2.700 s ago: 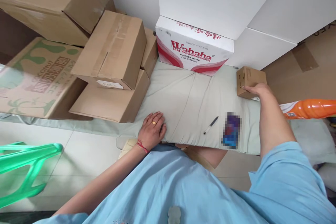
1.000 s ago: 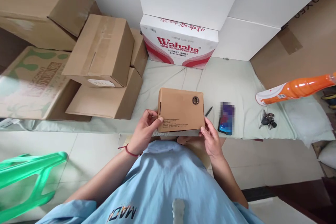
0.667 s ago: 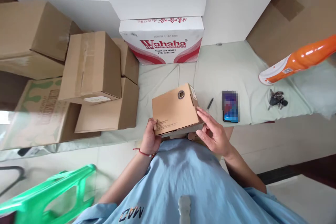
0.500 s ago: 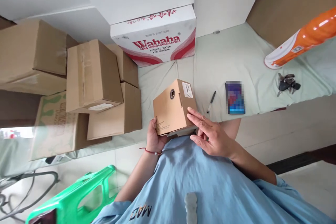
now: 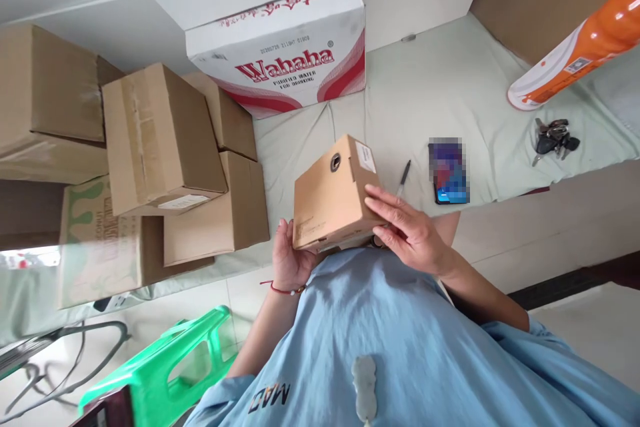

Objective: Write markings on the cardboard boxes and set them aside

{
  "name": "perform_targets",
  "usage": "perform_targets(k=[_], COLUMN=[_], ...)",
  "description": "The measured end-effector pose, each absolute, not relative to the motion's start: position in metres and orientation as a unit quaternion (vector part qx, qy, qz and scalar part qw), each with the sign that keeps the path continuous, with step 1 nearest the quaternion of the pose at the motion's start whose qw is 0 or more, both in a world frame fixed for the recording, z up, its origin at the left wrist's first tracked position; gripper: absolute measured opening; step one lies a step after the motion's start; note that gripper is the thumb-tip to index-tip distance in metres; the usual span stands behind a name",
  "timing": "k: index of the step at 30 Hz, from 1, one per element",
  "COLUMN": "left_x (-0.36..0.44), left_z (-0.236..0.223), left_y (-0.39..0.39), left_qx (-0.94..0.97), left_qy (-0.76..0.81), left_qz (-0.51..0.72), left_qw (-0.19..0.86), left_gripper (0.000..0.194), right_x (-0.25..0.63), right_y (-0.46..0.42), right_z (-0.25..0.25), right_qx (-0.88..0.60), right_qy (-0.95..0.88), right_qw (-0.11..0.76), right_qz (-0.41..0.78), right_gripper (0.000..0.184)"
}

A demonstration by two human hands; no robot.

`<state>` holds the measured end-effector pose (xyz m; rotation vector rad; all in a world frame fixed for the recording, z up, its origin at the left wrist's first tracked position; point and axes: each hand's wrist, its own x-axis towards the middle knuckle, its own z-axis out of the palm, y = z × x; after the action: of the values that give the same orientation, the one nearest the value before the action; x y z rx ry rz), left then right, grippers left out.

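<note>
A small brown cardboard box [image 5: 325, 197] is tilted between my hands at the table's front edge. It has a round metal-rimmed hole in one face and a white label on its right side. My left hand [image 5: 293, 263] supports it at the lower left corner, thumb standing up beside it and the other fingers hidden underneath. Against the right side lie the fingers of my right hand [image 5: 407, 230], with the thumb near the lower edge. A black pen [image 5: 405, 175] lies just beyond my right hand, and a phone [image 5: 449, 173] to the right of it.
Several brown cartons [image 5: 165, 133] are stacked on the left. A white and red water carton [image 5: 290, 53] stands at the back. Keys [image 5: 554, 139] and an orange bottle [image 5: 575, 57] are on the right of the cloth-covered table [image 5: 410, 93]. Below left is a green stool [image 5: 165, 367].
The box has tipped slightly. My left thumb has come off its face to stand beside it, and my right fingers have moved further along its right side. The camera view has shifted a little.
</note>
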<state>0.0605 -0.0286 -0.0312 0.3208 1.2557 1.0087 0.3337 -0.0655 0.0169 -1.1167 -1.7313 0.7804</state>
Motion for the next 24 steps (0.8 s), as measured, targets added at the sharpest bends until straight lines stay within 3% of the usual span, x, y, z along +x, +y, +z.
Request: perform_targets(k=[4, 12, 16, 21, 24], left_x=[0.056, 0.058, 0.059, 0.048, 0.048], left_z=[-0.013, 0.027, 0.043, 0.051, 0.051], left_y=[-0.031, -0.039, -0.05, -0.055, -0.05], left_qx=[0.214, 0.314, 0.4, 0.635, 0.738], left_qy=[0.539, 0.543, 0.541, 0.493, 0.459], left_qz=[0.492, 0.537, 0.554, 0.451, 0.405], left_qw=[0.649, 0.564, 0.49, 0.388, 0.283], left_gripper=[0.067, 0.064, 0.046, 0.021, 0.032], right_x=[0.345, 0.355, 0.358, 0.368, 0.373], right_y=[-0.067, -0.073, -0.078, -0.075, -0.07], right_z=[0.019, 0.015, 0.0, -0.017, -0.021], right_qx=[-0.497, -0.569, -0.574, -0.571, -0.576], right_qy=[-0.649, -0.543, -0.463, -0.36, -0.33], right_qw=[0.472, 0.48, 0.507, 0.549, 0.56], right_qz=[0.329, 0.388, 0.446, 0.492, 0.495], right_gripper=[0.067, 0.063, 0.063, 0.055, 0.056])
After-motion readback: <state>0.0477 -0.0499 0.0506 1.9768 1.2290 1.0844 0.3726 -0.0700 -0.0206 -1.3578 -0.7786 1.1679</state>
